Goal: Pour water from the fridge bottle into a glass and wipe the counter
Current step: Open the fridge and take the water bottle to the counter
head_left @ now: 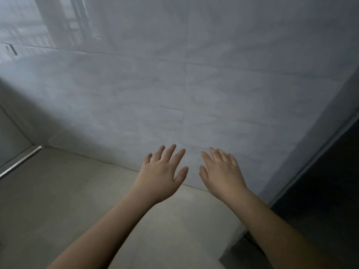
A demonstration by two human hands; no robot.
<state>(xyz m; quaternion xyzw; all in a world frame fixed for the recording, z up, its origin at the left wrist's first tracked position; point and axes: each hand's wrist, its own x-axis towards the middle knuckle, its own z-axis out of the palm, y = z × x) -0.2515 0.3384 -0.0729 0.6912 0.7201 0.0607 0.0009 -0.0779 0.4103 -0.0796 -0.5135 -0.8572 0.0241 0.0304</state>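
Note:
My left hand (162, 175) and my right hand (221, 174) are stretched out side by side, palms down, fingers spread, holding nothing. They hover over the far part of a beige counter (68, 200), close to the pale tiled wall (174, 84). Neither bottle, glass nor cloth is in view.
A metal strip (21, 162) runs along the counter's left edge beside a side wall. A tall dark panel (326, 191) stands at the right, with a dark gap below the counter's right end. A wall socket (9, 49) sits high on the left.

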